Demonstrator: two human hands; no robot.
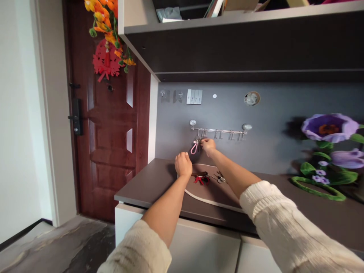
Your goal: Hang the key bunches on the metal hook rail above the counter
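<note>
A keychain with a metal ring and a pink strap (194, 147) hangs at the left end of a metal hook rail (218, 131) on the grey wall. My right hand (208, 146) is right beside it, fingers pinched at the ring's right side; the fingertips' exact contact is partly hidden. Lower and to the left, my left hand (183, 164) is closed above the countertop, its inner side turned away from view. Below the hands lie a red key holder (202, 179) and some metal keys (220, 178), inside a pale curved edging (207, 201).
A dark shelf (241, 45) juts out overhead. Purple artificial flowers (330, 129) with a green base stand at the right of the brown countertop (145, 181). Switches (194, 96) are on the wall. A red-brown door (110, 151) is at left, with orange flowers (104, 19) hanging before it.
</note>
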